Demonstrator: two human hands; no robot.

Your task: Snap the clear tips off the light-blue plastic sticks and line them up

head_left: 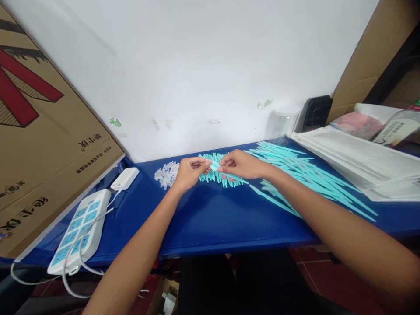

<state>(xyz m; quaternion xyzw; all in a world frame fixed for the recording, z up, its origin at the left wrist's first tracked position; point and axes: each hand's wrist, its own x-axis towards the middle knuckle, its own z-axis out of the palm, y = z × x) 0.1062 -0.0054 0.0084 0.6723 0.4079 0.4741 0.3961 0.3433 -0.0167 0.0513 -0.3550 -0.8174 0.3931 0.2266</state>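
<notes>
Both hands meet over the table, pinching a slim teal stick (214,166) that looks like an eyebrow razor. My left hand (189,174) closes its thumb and fingers on one end. From the other side, my right hand (242,164) grips it, fingers bent. Fine detail at the fingertips is too small to make out. Just behind and below the hands lies a row of teal pieces (214,176), partly covered by them. A small heap of translucent whitish caps (166,175) sits left of my left hand. Long tapered teal sticks (316,177) spread in a pile beyond my right forearm.
On the blue table (210,223), a power strip (80,232) with cables and a white adapter (125,178) lie left. A clear jar (285,124), a black device (316,113) and white sheets (357,162) stand right. A cardboard box (52,144) borders the left side.
</notes>
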